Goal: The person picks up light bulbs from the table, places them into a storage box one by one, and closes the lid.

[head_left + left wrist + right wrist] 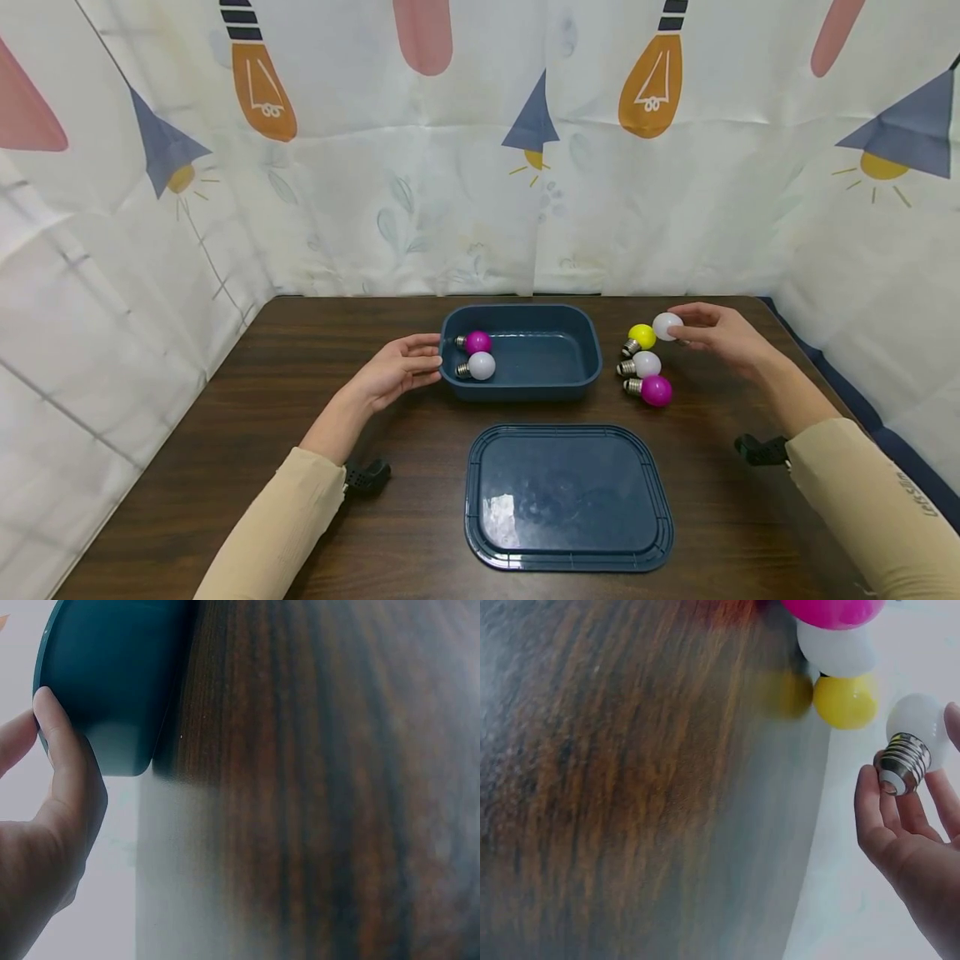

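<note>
My right hand point(712, 333) pinches a white light bulb point(667, 326) by its globe; the metal screw base point(904, 763) points toward the right wrist camera. Below and beside it on the table lie a yellow bulb point(642, 337), another white bulb point(647, 364) and a magenta bulb point(656, 391). At the left end of a dark blue box point(547, 392), my left hand point(393, 372) touches the outer wall near the rim with extended fingers. Inside the box, a magenta bulb point(477, 342) and a white bulb point(482, 366) lie side by side at the left.
A dark blue lid point(570, 500) lies flat on the brown wooden table point(405, 517), in front of the box. Behind the table hangs a white curtain point(480, 233) printed with lamps and bulbs, which also runs along both sides.
</note>
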Tool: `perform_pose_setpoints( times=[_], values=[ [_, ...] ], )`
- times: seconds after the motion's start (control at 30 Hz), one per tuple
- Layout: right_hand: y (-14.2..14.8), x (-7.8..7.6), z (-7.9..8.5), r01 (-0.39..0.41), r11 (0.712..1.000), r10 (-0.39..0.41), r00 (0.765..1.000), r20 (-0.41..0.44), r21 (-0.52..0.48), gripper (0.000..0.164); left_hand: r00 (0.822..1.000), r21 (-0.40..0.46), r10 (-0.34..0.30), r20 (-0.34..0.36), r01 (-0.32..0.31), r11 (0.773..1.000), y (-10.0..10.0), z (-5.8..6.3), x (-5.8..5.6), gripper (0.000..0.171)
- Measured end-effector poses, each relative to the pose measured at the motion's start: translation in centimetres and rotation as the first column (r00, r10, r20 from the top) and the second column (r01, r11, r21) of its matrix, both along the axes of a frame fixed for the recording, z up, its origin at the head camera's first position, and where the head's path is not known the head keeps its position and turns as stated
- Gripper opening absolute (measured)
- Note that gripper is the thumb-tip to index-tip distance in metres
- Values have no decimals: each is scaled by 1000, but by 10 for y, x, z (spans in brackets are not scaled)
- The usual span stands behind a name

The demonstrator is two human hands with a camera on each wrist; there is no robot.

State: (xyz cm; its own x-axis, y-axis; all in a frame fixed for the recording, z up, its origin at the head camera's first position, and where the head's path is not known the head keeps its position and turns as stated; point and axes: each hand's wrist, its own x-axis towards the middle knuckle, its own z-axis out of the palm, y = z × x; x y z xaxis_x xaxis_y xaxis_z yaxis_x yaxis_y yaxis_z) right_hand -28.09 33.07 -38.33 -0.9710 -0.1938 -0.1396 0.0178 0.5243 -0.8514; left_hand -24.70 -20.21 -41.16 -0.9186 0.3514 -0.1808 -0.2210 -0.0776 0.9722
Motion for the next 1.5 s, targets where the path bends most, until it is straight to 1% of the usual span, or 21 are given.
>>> perform_pose_setpoints(
  times=[0.23,0.47,0.8,1.2,1.5],
  values=[
    [-8,2,9,-30,1000,30,999,-33,2,66,1000,-5,-10,-3,10,1000,-1,0,-1,56],
    [-17,3,12,-68,998,66,995,-73,-16,59,1000,-14,-19,-3,19,1000,-1,0,-1,58],
    [-32,4,20,-121,992,118,990,-72,-37,55,1000,-14,-16,-6,16,1000,-1,0,0,57],
    [-50,5,23,-169,984,166,984,-60,-48,55,1000,-11,-11,-1,11,1000,0,0,0,56],
    [-63,3,22,-187,982,184,980,-75,-38,51,1000,-14,-8,3,8,1000,0,1,1,56]
  ],
)
